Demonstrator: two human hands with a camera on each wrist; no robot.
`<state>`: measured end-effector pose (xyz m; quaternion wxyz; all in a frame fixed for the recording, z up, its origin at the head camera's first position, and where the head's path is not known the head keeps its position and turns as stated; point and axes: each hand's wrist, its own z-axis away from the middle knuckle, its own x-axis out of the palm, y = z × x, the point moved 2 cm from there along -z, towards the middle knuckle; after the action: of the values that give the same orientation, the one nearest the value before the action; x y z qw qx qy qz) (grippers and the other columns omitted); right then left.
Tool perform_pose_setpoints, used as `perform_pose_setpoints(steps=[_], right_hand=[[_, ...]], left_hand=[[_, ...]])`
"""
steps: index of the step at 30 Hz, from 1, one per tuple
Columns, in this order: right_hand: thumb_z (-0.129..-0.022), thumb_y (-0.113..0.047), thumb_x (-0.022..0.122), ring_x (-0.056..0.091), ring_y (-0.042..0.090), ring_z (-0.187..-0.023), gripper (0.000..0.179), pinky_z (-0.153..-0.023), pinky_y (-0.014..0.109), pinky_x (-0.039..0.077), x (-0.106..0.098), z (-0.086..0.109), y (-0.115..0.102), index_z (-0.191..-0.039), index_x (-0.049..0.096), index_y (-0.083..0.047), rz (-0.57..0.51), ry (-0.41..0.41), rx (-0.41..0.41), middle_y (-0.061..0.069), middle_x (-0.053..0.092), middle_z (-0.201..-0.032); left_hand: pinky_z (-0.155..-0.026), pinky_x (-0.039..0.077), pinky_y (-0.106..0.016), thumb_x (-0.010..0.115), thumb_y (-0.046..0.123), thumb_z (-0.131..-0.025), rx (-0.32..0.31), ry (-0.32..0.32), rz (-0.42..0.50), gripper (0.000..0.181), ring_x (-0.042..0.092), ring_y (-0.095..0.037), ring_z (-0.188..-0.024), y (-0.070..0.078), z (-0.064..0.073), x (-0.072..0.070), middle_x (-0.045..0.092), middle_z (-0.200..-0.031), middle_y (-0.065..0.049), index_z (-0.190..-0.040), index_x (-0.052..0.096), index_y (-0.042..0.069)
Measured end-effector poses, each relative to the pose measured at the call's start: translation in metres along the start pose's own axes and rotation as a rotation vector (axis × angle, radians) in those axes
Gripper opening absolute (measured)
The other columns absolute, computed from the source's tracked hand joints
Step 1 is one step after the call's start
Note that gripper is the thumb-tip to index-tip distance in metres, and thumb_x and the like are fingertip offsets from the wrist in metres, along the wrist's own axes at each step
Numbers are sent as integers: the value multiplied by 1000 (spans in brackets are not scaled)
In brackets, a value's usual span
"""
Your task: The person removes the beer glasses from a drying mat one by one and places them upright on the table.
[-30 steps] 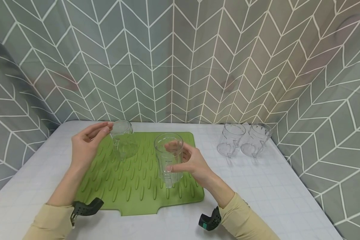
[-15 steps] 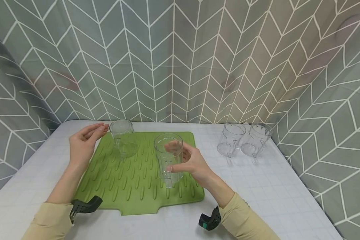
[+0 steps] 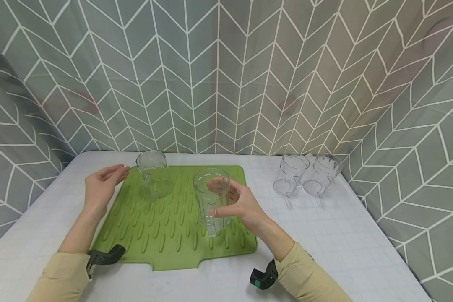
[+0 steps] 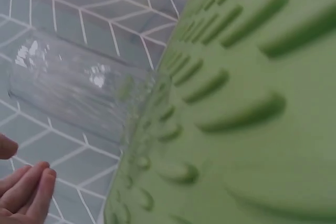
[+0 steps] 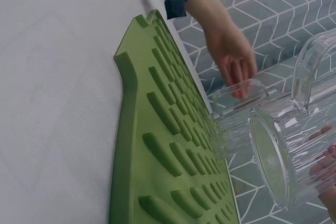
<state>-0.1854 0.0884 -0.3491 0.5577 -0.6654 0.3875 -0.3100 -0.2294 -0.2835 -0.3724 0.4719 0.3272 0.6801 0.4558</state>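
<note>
My right hand holds a clear mug by its body, fingers behind it and thumb on the near side. Its handle points toward me. In the right wrist view the held mug is tilted, with its lower end close over the green ribbed mat. Another clear mug stands on the mat's back left part. Just left of that mug, and apart from it, is my left hand, its fingers loosely bent around nothing. The left wrist view shows a gap between those fingertips and the standing mug.
Two more clear mugs stand side by side at the back right of the white-covered table. A patterned curtain hangs behind the table and along both sides.
My left hand has drawn away from the standing mug, moving left and slightly toward me. The right hand and its mug have stayed almost still.
</note>
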Motion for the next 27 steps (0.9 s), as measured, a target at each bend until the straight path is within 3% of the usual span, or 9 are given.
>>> perform_pose_setpoints(steps=[6,12,15,18,21,23,27], right_hand=[[-76,-8,83,49,24,-136,69,-117,42,35,-1,0,1,-139,53,-6,-2,-10,1,7,58,-142],[-77,-9,83,48,25,-136,69,-117,44,35,-1,0,1,-139,53,-6,-9,-15,1,7,58,-143],[-77,-9,83,48,25,-136,69,-117,45,34,0,-1,1,-139,53,-7,-7,-19,1,7,58,-143],[-77,-9,83,48,26,-136,70,-117,45,34,0,-1,2,-139,52,-6,-6,-21,0,7,57,-143],[-77,-10,84,48,26,-135,70,-118,44,34,0,-1,2,-139,52,-5,-8,-21,-2,7,57,-143],[-77,-11,85,48,26,-136,71,-118,44,34,-1,-1,3,-139,52,-5,-9,-21,-3,8,57,-143],[-76,-11,85,48,26,-136,71,-118,43,34,0,0,3,-139,52,-5,-8,-21,-4,8,57,-143]], left_hand=[[-111,42,-51,53,40,-102,-74,-38,-72,61,56,16,-83,-22,-6,-2,56,-139,-24,-145,46,-4],[-111,37,-61,53,44,-101,-99,-63,-103,66,47,16,-81,-36,-7,-4,51,-142,-29,-147,44,-4],[-108,44,-54,52,44,-102,-98,-63,-137,65,45,16,-83,-41,-8,-5,52,-141,-27,-146,46,-3],[-95,53,-27,51,42,-102,-88,-58,-160,62,45,19,-83,-44,-9,-5,54,-140,-26,-144,47,-4],[-78,48,-7,53,39,-102,-77,-54,-154,60,47,21,-82,-47,-11,-4,54,-140,-26,-143,48,-5],[-75,47,-4,53,38,-102,-72,-54,-150,59,47,22,-82,-48,-11,-4,53,-141,-25,-143,48,-5],[-83,50,-8,57,38,-101,-72,-45,-162,58,49,21,-87,-51,-11,-5,58,-138,-16,-143,51,-1]])
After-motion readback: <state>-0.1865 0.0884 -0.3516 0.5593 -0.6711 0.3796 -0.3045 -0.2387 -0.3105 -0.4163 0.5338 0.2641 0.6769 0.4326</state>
